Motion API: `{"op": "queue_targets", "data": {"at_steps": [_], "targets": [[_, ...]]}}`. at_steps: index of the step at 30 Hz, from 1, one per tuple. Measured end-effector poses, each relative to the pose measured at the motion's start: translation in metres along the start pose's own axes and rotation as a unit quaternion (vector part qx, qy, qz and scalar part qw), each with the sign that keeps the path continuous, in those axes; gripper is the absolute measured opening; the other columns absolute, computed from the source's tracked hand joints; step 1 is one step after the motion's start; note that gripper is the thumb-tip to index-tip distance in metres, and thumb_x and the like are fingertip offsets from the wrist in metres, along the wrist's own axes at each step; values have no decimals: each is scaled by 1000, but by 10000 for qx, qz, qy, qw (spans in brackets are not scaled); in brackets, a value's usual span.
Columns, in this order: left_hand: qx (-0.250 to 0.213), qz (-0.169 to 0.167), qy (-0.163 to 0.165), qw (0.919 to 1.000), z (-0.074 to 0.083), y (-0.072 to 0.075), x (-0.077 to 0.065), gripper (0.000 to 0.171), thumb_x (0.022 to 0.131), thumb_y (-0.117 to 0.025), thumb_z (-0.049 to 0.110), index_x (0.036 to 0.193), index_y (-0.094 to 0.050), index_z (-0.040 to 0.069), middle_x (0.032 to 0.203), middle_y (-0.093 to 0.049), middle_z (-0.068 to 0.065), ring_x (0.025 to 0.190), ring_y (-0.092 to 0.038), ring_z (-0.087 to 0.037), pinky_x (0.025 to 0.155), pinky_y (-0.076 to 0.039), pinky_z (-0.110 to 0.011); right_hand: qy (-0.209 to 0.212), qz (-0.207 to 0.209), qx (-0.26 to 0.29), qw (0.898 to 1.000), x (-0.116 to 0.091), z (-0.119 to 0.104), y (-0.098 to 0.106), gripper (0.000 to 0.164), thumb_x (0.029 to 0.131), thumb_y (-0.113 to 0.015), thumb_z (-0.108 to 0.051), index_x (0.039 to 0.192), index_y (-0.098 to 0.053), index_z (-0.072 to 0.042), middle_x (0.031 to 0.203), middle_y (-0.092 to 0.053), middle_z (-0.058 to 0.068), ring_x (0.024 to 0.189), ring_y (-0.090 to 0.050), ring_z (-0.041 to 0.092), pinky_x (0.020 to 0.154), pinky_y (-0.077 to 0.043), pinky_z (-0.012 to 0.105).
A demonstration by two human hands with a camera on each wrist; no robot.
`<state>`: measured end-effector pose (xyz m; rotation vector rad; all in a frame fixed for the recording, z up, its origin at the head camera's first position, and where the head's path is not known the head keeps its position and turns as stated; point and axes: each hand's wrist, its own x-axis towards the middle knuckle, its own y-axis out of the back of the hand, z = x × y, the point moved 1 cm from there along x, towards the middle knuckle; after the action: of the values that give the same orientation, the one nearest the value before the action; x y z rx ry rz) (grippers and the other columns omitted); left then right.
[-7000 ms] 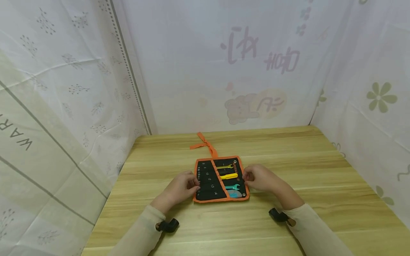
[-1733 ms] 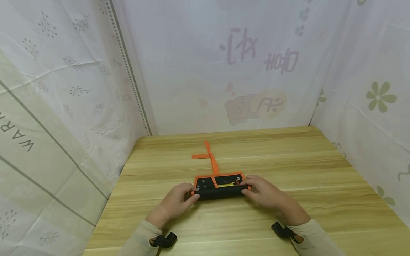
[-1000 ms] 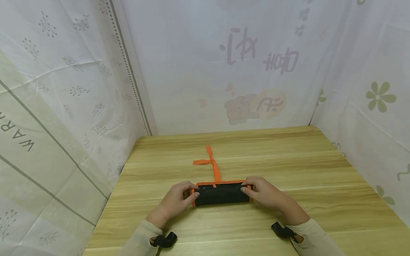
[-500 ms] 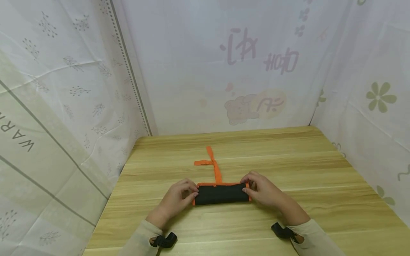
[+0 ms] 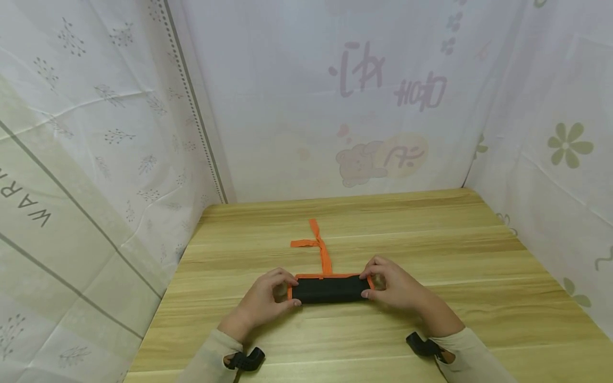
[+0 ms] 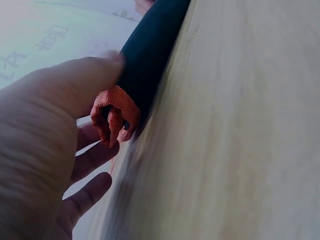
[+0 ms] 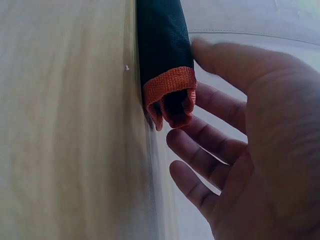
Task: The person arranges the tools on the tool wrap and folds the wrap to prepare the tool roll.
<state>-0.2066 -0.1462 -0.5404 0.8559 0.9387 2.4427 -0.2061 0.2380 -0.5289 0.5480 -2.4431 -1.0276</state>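
A black tool roll [image 5: 331, 289] with orange trim lies rolled into a flat bundle on the table; the tools inside are hidden. Its orange tie strap [image 5: 323, 255] stretches away across the wood, with two loose tails. My left hand [image 5: 262, 298] pinches the roll's left end, thumb on the near side and fingertips over the top. At the right end, my right hand [image 5: 392, 284] holds it the same way. In the left wrist view, layered orange edging [image 6: 116, 114] shows at the end beside the fingers. The right wrist view shows the other folded end [image 7: 170, 85].
The wooden table [image 5: 421, 229] extends around the roll on all sides. Patterned white curtains [image 5: 306, 106] hang at the back and both sides. A black wrist camera [image 5: 246, 360] is strapped to the left forearm, another camera [image 5: 421, 346] to the right.
The tool roll lay spread with wrenches showing, then was rolled up away from me until the pockets were covered. In the last half second, both thumbs slid lower on its near side.
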Motion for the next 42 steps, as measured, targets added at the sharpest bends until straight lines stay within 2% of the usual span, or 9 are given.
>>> {"op": "queue_targets", "data": {"at_steps": [5,8,17,23,26,32,38,42], "targets": [[-73,-229,106,9997,0,0,0,49,78,-96,31,119,-70,26,121,-64,14,111,-62,-6,99,-52,-38,-295,-302,90,9991,-1,-1,2,53,74,-99,-27,118,-70,-32,119,-57,-15,112,-56,10,100,-48,44],[-113,-289,114,9995,0,0,1,49,79,-96,27,120,-70,26,121,-65,13,111,-62,-7,100,-52,-38,-331,-416,63,9986,-1,-3,3,55,75,-98,-21,121,-68,-30,121,-57,-14,112,-56,12,99,-49,46],[-23,-282,295,9992,3,2,-1,35,87,-89,33,117,-71,29,112,-66,19,106,-64,-6,96,-54,-39,-317,-551,128,9979,-2,-5,4,37,93,-83,-26,125,-65,-28,117,-59,-14,99,-62,8,87,-55,32],[-400,-336,414,9978,5,1,-1,21,95,-81,33,113,-71,31,105,-66,18,92,-64,-6,84,-55,-33,-224,-587,167,9979,-3,-4,6,23,102,-72,-39,122,-67,-31,111,-60,-13,92,-56,13,80,-49,32],[-450,-346,400,9976,5,1,-1,14,98,-77,34,111,-72,30,100,-64,18,83,-60,-7,75,-53,-29,-183,-562,86,9982,-3,-3,6,18,103,-67,-44,118,-68,-33,108,-59,-13,88,-54,12,76,-47,30],[-484,-286,324,9979,5,1,0,9,99,-76,31,108,-74,28,93,-63,16,72,-56,-7,63,-51,-27,-292,-538,253,9978,-1,-1,5,16,103,-66,-46,111,-71,-32,104,-58,-12,83,-54,11,71,-48,28],[-814,-329,577,9945,6,1,-1,8,100,-75,34,106,-72,29,81,-64,13,61,-54,-6,54,-49,-27,-521,-550,477,9960,-1,-1,5,14,105,-64,-44,109,-67,-30,93,-59,-9,77,-56,12,68,-49,29],[-939,-250,604,9934,6,1,-1,11,101,-73,33,108,-69,26,79,-65,11,59,-57,-7,53,-50,-27,-665,-492,705,9941,-1,-2,5,17,104,-65,-42,113,-64,-27,88,-62,-7,72,-59,12,64,-51,29]]}}
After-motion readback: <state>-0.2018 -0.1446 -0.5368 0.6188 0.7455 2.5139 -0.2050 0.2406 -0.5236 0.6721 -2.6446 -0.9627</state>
